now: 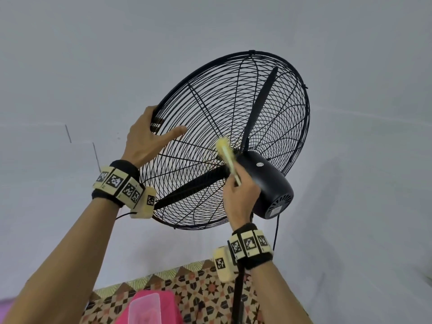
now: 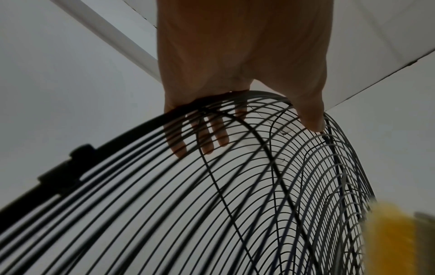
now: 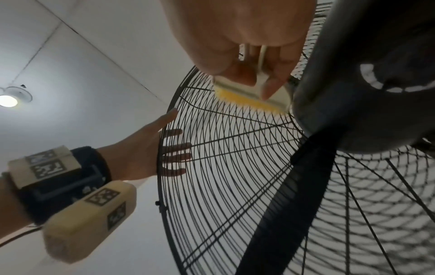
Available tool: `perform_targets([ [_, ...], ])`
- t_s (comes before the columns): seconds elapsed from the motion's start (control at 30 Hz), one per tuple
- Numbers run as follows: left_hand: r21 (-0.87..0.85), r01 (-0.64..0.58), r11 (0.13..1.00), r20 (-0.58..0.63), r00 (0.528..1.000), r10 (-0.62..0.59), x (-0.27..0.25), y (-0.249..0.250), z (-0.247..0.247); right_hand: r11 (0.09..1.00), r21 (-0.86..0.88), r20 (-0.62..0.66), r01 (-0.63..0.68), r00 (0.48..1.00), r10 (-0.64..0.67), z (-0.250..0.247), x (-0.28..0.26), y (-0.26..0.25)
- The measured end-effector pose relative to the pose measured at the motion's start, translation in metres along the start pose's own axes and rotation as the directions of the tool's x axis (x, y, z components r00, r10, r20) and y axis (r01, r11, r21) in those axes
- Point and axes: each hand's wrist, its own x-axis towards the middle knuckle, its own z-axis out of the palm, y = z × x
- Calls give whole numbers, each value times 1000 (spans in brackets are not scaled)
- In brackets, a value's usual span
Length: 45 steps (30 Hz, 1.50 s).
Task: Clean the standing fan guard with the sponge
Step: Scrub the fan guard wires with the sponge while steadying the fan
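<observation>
The black wire fan guard (image 1: 233, 113) is tilted up, seen from behind. My left hand (image 1: 163, 125) grips its left rim: the fingers curl over the front and the thumb lies on the rear wires, as the left wrist view shows (image 2: 254, 111). My right hand (image 1: 236, 183) holds the white handle of a yellow sponge (image 1: 224, 148). The sponge presses on the rear wires beside the black motor housing (image 1: 266, 183). In the right wrist view, fingers (image 3: 270, 89) pinch the handle above the sponge (image 3: 247, 101). A blurred sponge (image 2: 390, 238) also shows at the left wrist view's lower right.
Black blades (image 1: 259, 106) sit inside the guard. The fan pole (image 1: 237, 295) and power cord (image 1: 275, 232) run down behind my right wrist. Below are a pink container (image 1: 145, 307) and a patterned surface (image 1: 205, 288). A ceiling lamp (image 3: 8, 100) glows above.
</observation>
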Motion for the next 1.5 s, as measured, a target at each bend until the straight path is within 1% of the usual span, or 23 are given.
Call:
perform_targets([
  [0.03,5,-5,1000,-2,1000,5,1,1,1,1000,21,-45,18,999,-17,2,6,-1],
  [0.07,10,-9,1000,-6,1000,9,1,2,2,999,16,-62,39,997,-38,5,8,-2],
  [0.1,13,-10,1000,-10,1000,10,1,1,2,998,-9,-45,63,997,-64,7,7,-3],
  [0.17,15,-3,1000,-17,1000,3,0,0,2,994,-61,67,90,994,-86,10,-4,-1],
  [0.27,14,3,1000,-19,1000,-2,-1,-5,-2,991,-113,250,75,967,-45,3,-18,3],
  [0.33,11,-3,1000,-8,1000,3,-4,-11,-4,987,-118,271,107,960,-72,-4,-15,-7],
  [0.43,-22,26,999,28,999,-25,-18,-28,0,986,-56,239,155,961,-137,-11,2,-46],
  [0.5,-48,52,997,31,998,-51,-29,-41,4,987,77,261,142,952,-158,-11,13,-84],
  [0.57,-64,59,996,26,998,-58,-35,-49,5,963,172,265,207,932,-248,-5,21,-118],
  [0.67,-87,74,993,40,997,-71,-38,-55,2,916,162,282,366,873,-399,23,33,-150],
  [0.77,-90,149,985,37,989,-146,-46,-61,3,887,145,370,439,807,-460,56,44,-166],
  [0.83,-97,191,977,43,981,-188,-52,-61,5,878,140,459,459,755,-468,74,49,-172],
  [0.93,-118,224,967,58,974,-218,-53,-62,5,863,83,619,499,653,-437,92,55,-176],
  [1.0,-124,231,965,73,972,-223,-52,-64,3,839,20,727,543,568,-385,91,62,-179],
  [1.07,-102,218,971,71,975,-212,-53,-68,4,781,-28,804,624,478,-353,79,72,-182],
  [1.1,-97,206,974,61,978,-201,-54,-70,4,752,-42,829,658,444,-341,72,76,-184],
  [1.13,-96,197,976,52,980,-193,-54,-70,5,729,-53,839,682,426,-338,66,80,-186],
  [1.17,-97,194,976,48,981,-190,-54,-70,6,716,-51,831,696,428,-356,63,80,-188],
  [1.27,-100,223,970,68,974,-217,-53,-63,5,733,47,745,679,464,-478,65,72,-191],
  [1.3,-96,230,968,75,972,-223,-53,-60,5,730,66,740,680,457,-493,68,68,-192],
  [1.4,-89,232,969,78,971,-225,-55,-58,2,674,29,795,739,391,-463,70,69,-191],
  [1.47,-90,229,969,72,972,-223,-57,-60,1,641,-26,828,767,376,-417,64,76,-195],
  [1.5,-95,226,969,66,973,-221,-58,-60,2,632,-45,831,773,380,-405,62,78,-197],
])
